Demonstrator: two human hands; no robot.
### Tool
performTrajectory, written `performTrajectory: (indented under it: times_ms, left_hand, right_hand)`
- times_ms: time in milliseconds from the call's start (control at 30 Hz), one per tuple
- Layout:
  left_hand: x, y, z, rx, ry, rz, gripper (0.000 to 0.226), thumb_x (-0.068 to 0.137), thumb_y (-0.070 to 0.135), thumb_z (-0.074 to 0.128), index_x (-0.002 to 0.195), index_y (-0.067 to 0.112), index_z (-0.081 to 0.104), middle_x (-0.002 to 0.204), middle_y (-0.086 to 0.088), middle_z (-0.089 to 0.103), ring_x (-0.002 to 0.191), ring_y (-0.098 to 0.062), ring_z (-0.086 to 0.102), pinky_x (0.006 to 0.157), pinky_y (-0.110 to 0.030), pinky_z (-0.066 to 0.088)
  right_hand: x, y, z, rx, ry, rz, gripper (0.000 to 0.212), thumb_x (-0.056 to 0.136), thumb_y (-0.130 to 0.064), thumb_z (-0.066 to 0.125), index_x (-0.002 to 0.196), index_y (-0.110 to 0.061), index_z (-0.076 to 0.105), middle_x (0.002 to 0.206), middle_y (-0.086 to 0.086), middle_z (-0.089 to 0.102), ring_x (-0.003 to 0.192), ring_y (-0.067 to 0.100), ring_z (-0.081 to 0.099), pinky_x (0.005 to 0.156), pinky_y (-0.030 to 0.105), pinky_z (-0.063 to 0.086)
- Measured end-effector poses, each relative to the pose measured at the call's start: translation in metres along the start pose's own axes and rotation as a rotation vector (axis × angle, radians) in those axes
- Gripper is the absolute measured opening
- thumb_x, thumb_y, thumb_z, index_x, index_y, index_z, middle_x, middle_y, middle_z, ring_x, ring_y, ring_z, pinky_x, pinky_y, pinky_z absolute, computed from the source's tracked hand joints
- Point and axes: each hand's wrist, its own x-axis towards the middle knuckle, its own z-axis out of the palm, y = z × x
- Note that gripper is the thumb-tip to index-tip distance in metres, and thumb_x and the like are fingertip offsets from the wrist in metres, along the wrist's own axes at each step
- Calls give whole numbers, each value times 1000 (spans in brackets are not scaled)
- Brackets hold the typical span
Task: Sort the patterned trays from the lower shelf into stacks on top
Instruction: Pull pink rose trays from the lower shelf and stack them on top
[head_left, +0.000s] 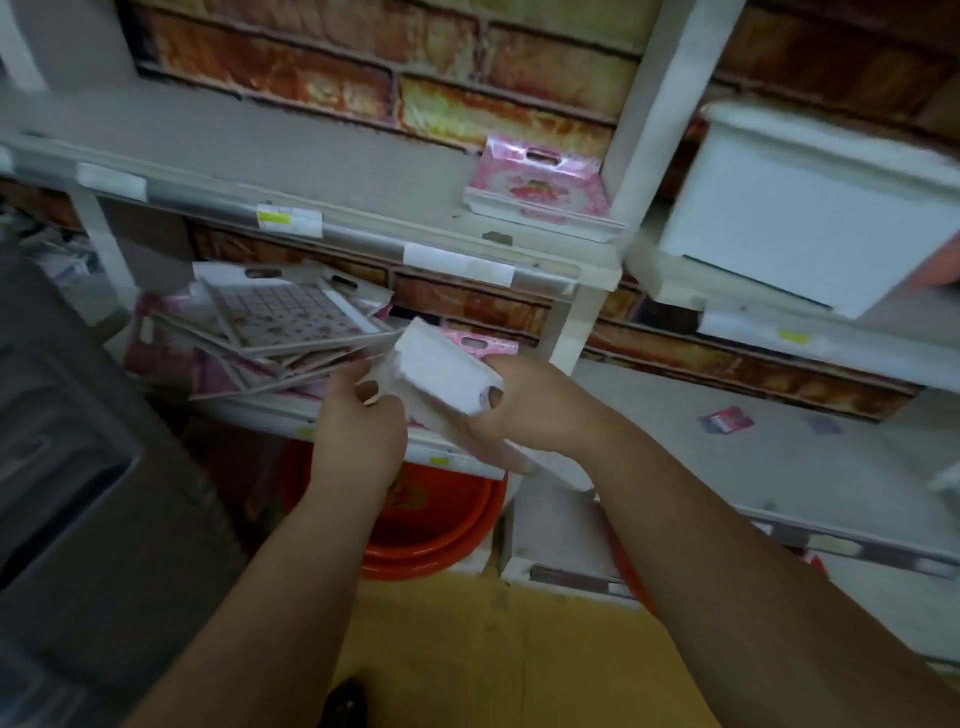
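Early on: only a small pink tray stack (540, 195) sits on the upper shelf (363, 156), a messy tray pile (280, 327) remains on the lower shelf (447, 452), while left hand (358, 415) and right hand (524, 410) both grip white-backed trays (441, 374) just right of that pile.

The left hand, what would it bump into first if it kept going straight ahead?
Probably the messy pile of patterned trays on the lower shelf, just beyond the left hand; depth is hard to judge.
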Motion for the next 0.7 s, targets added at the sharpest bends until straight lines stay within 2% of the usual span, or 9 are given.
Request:
performTrajectory:
  times_ms: [100,167,233,333,400,467,567,633,700]
  left_hand:
    - [-48,17,-13,-23,23,20,52,89,18,50,140,26,41,131,-3,56,108,-24,58,77,-34,45]
    - [-74,32,-24,-27,42,35,52,90,21,52,140,29,40,135,0,54,115,-23,54,89,-39,46]
    - [-92,46,-35,-47,61,73,51,90,21,51,139,31,41,137,1,51,118,-21,53,98,-43,46]
    - [-109,64,-49,-86,74,168,50,90,21,51,138,33,41,132,7,51,109,-11,56,89,-34,47]
    - [-116,77,-57,-101,84,243,51,89,26,54,138,33,40,123,14,51,99,2,54,76,-20,43]
    - [-117,89,-65,-117,79,303,52,91,29,55,139,32,38,123,15,50,98,6,53,77,-20,43]
    - [-109,101,-79,-125,60,346,53,92,28,54,141,31,35,130,11,49,106,3,53,88,-29,46]
    - [-98,104,-89,-120,50,357,53,92,31,54,140,36,35,127,17,49,98,15,53,77,-19,44]
    - [-83,106,-103,-109,29,360,49,92,33,54,136,44,36,121,24,49,89,27,51,69,-14,41]
  right_hand:
    - [-48,-24,-16,221,96,-20,31,72,-25,73,65,-27,44,52,-15,45,40,-2,41,37,9,25]
    - [-69,-40,-25,306,135,-25,27,70,-32,77,79,-18,56,57,-18,46,48,0,42,45,13,30]
    - [-84,-59,-32,357,173,-53,41,70,-36,78,101,-15,62,73,-6,55,60,9,51,55,24,38]
    - [-98,-87,-38,368,241,-145,33,72,-41,76,97,-26,63,84,1,64,71,11,59,59,26,42]
    - [-102,-106,-42,343,275,-221,23,73,-42,75,87,-37,57,79,-14,63,74,-4,58,50,11,40]
    - [-102,-124,-44,314,306,-311,26,75,-37,76,89,-42,53,76,-24,59,73,-18,55,50,3,38]
    - [-90,-145,-46,282,340,-392,28,80,-29,74,103,-33,60,67,-29,59,67,-24,54,46,2,36]
    - [-72,-157,-43,196,364,-399,28,82,-28,71,109,-27,62,61,-32,56,59,-23,51,44,3,33]
    - [-47,-170,-35,53,435,-411,33,83,-30,70,115,-29,64,59,-21,52,61,-13,53,47,8,33]
